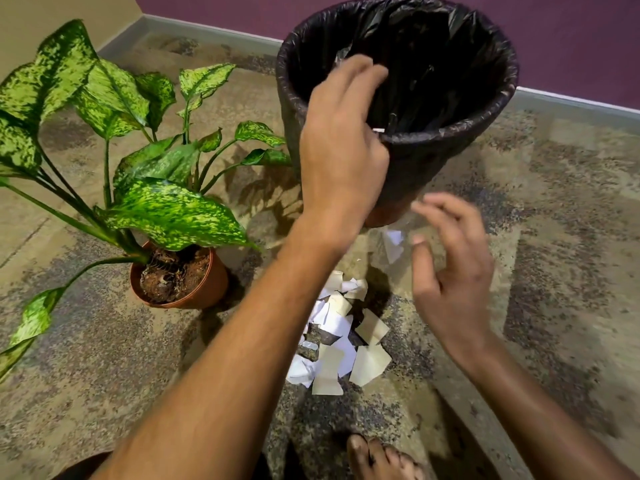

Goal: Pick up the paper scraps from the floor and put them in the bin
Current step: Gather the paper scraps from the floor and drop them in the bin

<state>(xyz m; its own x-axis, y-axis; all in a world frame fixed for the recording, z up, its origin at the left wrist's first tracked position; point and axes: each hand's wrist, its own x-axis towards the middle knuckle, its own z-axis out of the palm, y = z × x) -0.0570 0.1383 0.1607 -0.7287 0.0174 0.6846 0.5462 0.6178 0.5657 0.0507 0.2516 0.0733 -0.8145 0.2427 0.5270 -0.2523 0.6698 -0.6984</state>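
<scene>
Paper scraps [341,336] on floor below right hand [450,271].

Scraps [341,336] on floor before bin [450,161]; potted plant [180,275] left.

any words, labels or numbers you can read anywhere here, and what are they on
None: no readable text in this view.
Paper scraps on the floor: white or tan, no print visible.
Bin and its black liner: no label or brand showing.
Plant pot: plain, no marking.
One scrap near the right hand is blurred; nothing legible.
</scene>
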